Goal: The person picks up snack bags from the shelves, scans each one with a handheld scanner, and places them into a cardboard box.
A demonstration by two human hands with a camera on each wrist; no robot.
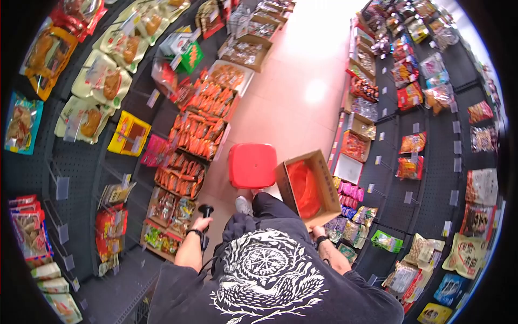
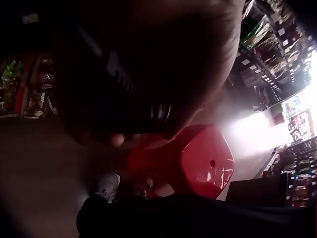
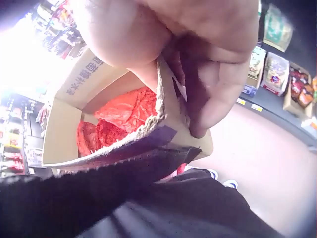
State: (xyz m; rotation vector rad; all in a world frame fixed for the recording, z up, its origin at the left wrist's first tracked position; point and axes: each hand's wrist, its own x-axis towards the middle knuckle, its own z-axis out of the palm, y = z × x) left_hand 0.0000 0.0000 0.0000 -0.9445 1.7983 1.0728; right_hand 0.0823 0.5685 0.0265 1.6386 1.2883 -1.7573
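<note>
My right hand (image 1: 317,232) grips the near edge of a cardboard box (image 1: 327,186), thumb on one side of the wall and fingers on the other. In the right wrist view, the box's torn edge runs beneath the hand (image 3: 213,54). Crumpled red plastic (image 3: 126,114) lines the box. My left hand (image 1: 202,223) holds a black rod-like object with a wide round end (image 1: 205,209) low by the left shelf; its exact kind I cannot tell. In the dark left wrist view, the left hand (image 2: 198,59) hides most of that object.
A red plastic stool (image 1: 252,166) stands on the aisle floor ahead, just left of the box. Shelves with bagged snacks and open trays (image 1: 199,132) line the left side. More hanging packets (image 1: 410,143) and low boxes (image 1: 354,146) line the right.
</note>
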